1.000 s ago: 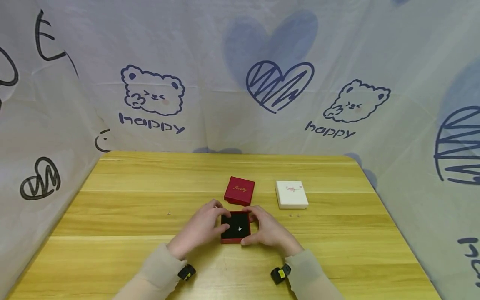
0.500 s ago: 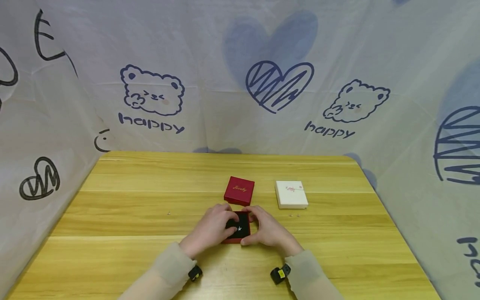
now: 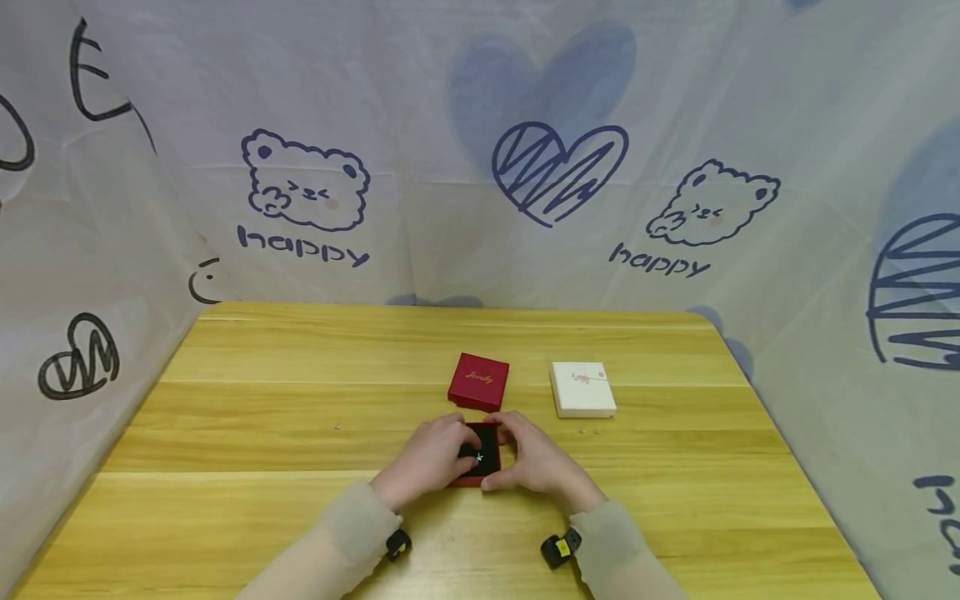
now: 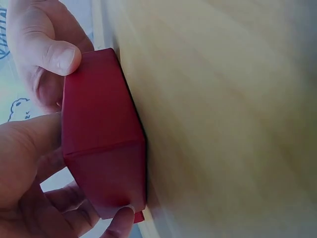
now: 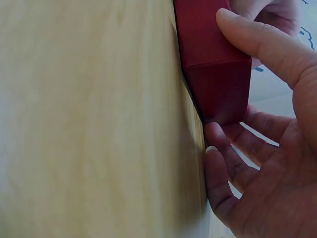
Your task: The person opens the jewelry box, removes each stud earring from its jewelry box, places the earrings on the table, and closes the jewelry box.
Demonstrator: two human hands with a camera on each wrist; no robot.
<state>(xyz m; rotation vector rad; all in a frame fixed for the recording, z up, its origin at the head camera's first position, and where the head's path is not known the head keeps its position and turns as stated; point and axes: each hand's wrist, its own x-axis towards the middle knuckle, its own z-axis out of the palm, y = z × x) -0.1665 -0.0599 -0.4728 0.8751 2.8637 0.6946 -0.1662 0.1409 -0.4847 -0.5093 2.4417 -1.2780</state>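
Note:
A small red jewellery box base (image 3: pixel 471 482) with a black insert (image 3: pixel 491 446) rests on the table, its top uncovered. On the insert sits a tiny silver star-shaped piece (image 3: pixel 480 457). My right hand (image 3: pixel 531 457) holds the box, thumb at its near side and fingers at the far right corner. My left hand (image 3: pixel 427 458) reaches over the left side, thumb and index fingertips right at the star; I cannot tell whether they pinch it. In the left wrist view, another left finger touches the red side wall (image 4: pixel 106 173).
Behind the box lies a red lid (image 3: pixel 478 380) with gold lettering, and a white box (image 3: pixel 583 389) stands right of it. Tiny pieces lie on the wooden table: one at left (image 3: pixel 337 427), two at right (image 3: pixel 589 432). A printed cloth (image 3: pixel 442 225) hangs behind.
My left hand has moved right, from the box's left rim to over the insert, its fingertips now at the star. My right hand and the box have stayed put.

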